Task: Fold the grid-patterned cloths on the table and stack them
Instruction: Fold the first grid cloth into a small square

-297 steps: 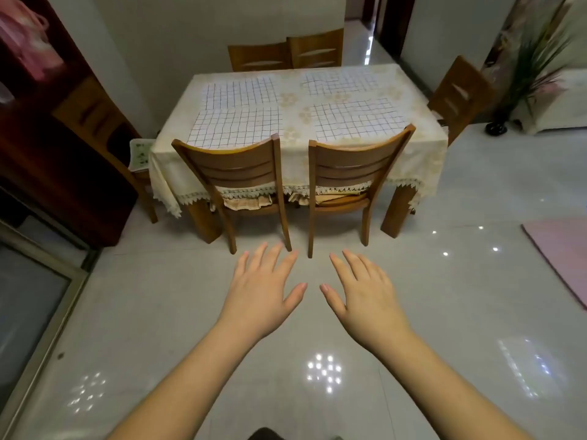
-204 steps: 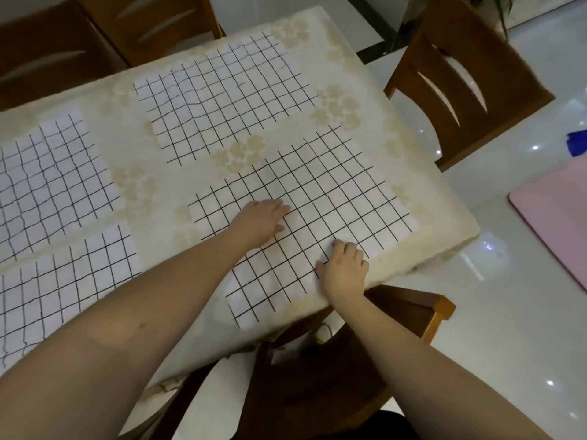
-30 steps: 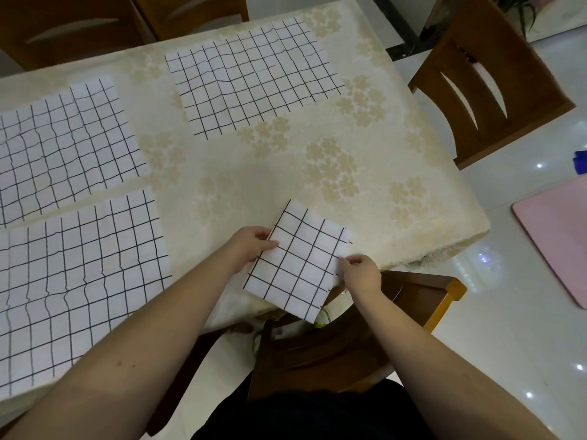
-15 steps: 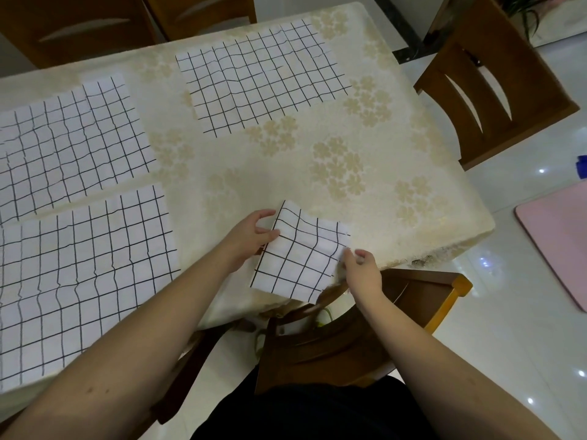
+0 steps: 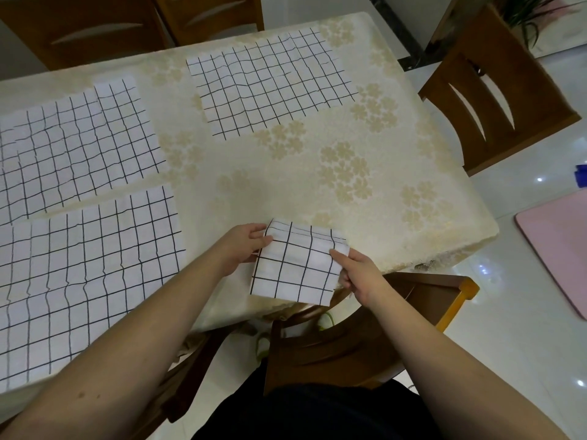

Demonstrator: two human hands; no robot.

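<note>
Folded cloth (image 5: 298,265): you've got it down to a small packet at the near edge of the table (image 5: 444,236), its lower edge hanging past that edge.
Left hand (image 5: 244,247): your thumb and fingers pinch the packet's left side, likely to keep the layers aligned.
Right hand (image 5: 355,271): fingers curled round the right side, forefinger laid on top, pinning the fold flat.
Flat cloths: three lie spread and unfolded on the table, one left of the packet (image 5: 82,271), one beyond that (image 5: 79,147), one at the table's far side (image 5: 270,87).
Judgement: first fold nearly finished; no stack begun.
</note>
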